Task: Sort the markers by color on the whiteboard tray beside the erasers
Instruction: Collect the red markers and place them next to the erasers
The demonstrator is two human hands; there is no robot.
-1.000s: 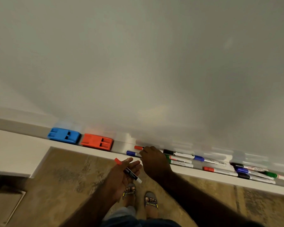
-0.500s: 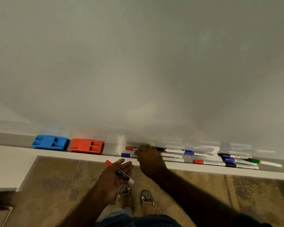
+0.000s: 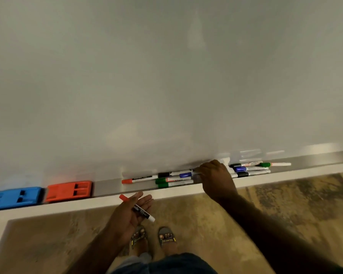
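Note:
The whiteboard tray [image 3: 107, 187] runs along the bottom of the board. On its left stand a blue eraser [image 3: 16, 197] and an orange-red eraser [image 3: 69, 190]. Right of them lie a red-capped marker [image 3: 139, 179], a black marker [image 3: 164, 174], a blue marker [image 3: 185, 175] and two green markers [image 3: 172, 183]. A mixed bunch of markers [image 3: 251, 169] lies further right. My left hand [image 3: 127, 216] is palm up below the tray, with a red-capped marker [image 3: 141, 210] resting across it. My right hand [image 3: 216, 178] is curled over the tray between the two groups, hiding what is under its fingers.
The white board fills the upper view. The tray's white front lip [image 3: 87, 204] sticks out toward me. Below it is a brown patterned floor [image 3: 265, 204], with my sandalled feet [image 3: 152, 238] close to the wall.
My right hand has slid right along the tray, from the left end of the markers to the gap before the right bunch. The left hand keeps its red-capped marker. The view shifted.

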